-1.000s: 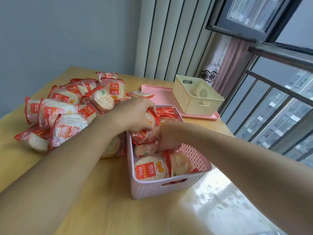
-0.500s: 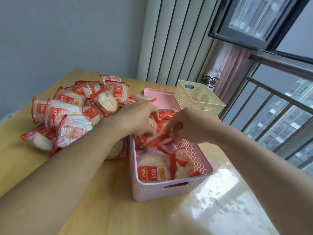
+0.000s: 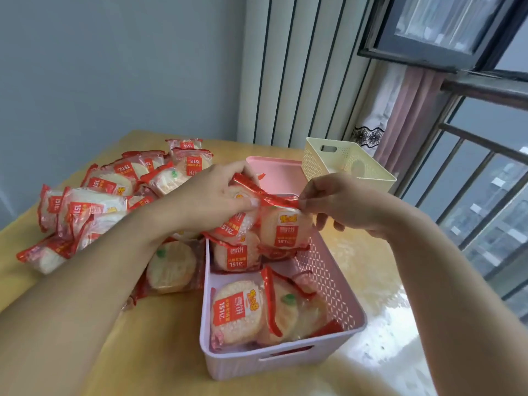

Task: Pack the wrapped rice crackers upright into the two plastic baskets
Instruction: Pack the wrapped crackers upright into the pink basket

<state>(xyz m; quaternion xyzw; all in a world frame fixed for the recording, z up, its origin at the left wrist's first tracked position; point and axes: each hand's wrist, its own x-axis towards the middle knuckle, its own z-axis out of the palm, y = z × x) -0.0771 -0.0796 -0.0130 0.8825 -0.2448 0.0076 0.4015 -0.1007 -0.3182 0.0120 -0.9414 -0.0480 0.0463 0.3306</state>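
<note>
Centrally, a wrapped rice cracker (image 3: pixel 285 224) held upright over the far end of a pink plastic basket (image 3: pixel 328 281), its red top seam pinched between thumb and forefinger of the right hand (image 3: pixel 340 204). Just beside it on the left, a second wrapped cracker (image 3: pixel 234 224), tilted, gripped by the left hand (image 3: pixel 211 198) with fingers curled over its top edge. Directly below these two, a third cracker (image 3: pixel 237 257) standing upright against the basket's far left wall, red label facing the camera. At the basket's near end, a few more wrapped crackers (image 3: pixel 237 312) leaning back against one another rather than upright. Both forearms reaching in from the lower corners, bare.

Left of the basket, touching its side, a loose heap of wrapped crackers (image 3: pixel 108 195) in clear and red packaging, spread across a yellow wooden table (image 3: pixel 143 352). Beyond the pink basket, a pink tray (image 3: pixel 274 172) with a cream plastic basket (image 3: pixel 343 161) standing on it; contents of that basket hard to make out. Behind, a grey wall (image 3: pixel 100 67), pale ribbed panelling (image 3: pixel 300 67), a pink curtain (image 3: pixel 411 110) and a railed window (image 3: pixel 485 167) on the right.
</note>
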